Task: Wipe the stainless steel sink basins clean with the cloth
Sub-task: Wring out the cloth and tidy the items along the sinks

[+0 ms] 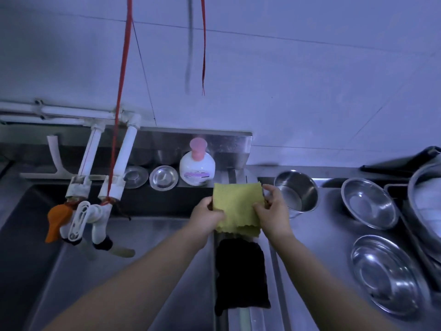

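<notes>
A folded yellow-green cloth (238, 206) is held up over the right rim of the stainless steel sink basin (143, 259). My left hand (205, 216) grips its left edge and my right hand (274, 211) grips its right edge, both with fingers closed on the fabric. The basin lies to the lower left, under my left forearm. A dark black cloth (241, 275) hangs over the sink's right rim just below the yellow-green one.
Two white taps (95, 211) with an orange handle (57, 220) hang over the basin's left. A soap bottle (197, 163) and two sink strainers (163, 177) stand on the back ledge. Steel bowls (370, 204) and a pot (296, 192) sit on the right counter.
</notes>
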The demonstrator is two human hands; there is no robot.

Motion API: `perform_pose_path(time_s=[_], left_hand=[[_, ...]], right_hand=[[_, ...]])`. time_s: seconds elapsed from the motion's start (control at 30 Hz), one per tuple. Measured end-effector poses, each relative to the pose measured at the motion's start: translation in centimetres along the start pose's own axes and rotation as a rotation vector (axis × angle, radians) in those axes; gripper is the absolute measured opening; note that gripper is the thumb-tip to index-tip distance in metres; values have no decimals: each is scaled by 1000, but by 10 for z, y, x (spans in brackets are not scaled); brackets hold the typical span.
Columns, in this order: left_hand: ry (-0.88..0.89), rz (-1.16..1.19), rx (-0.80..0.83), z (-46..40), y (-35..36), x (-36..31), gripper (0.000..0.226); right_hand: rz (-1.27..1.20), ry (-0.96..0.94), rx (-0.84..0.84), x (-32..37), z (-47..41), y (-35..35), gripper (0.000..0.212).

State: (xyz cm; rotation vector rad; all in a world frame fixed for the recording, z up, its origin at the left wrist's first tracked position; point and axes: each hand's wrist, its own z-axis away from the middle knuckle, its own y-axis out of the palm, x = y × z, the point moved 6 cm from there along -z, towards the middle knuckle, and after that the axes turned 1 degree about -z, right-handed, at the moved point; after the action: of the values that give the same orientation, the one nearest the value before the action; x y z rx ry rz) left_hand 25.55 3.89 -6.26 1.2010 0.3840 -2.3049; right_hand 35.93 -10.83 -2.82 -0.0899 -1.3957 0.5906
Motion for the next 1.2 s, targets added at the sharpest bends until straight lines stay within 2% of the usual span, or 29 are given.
perform_pose_path(time_s=[0.1,0.2,0.3,0.37,0.47,0.57,0.63,0.73,0.83,0.93,1.0,1.13,1.2], left_hand=[[-17,-77,-64,-22,4,18,47],[-14,-127,-81,-31,7,29,46],[18,-210,-103,-36,8,28,39],[7,-323,-107,-38,7,30,35],[-54,-436,-44,-37,3,38,58],[-16,-484,-34,-27,-3,35,72],[47,-543,-54,-12,-10,24,63],[129,-639,-60,14,-26,10,45],[226,-809,-63,50,-45,4,37],[304,-985,-33,87,-67,13,34],[322,-1073,-11,111,-86,25,33],[330,-1223,-51,156,-141,48,33],[299,-1286,-92,179,-176,59,33]], right_hand=[[177,-22,41,-16,-15,6,47],[241,-33,58,-26,-19,5,51],[279,-96,22,-29,-24,2,52],[419,-139,78,-31,-25,8,51],[576,-153,165,-33,-19,16,51],[621,-184,100,-27,-12,13,57],[690,-284,36,-16,-5,11,59],[845,-433,30,-4,13,17,60],[964,-563,107,15,44,31,62],[1044,-735,217,38,87,52,50],[1102,-759,311,49,117,69,34],[1181,-784,513,58,169,115,16],[1252,-798,598,67,199,143,26]])
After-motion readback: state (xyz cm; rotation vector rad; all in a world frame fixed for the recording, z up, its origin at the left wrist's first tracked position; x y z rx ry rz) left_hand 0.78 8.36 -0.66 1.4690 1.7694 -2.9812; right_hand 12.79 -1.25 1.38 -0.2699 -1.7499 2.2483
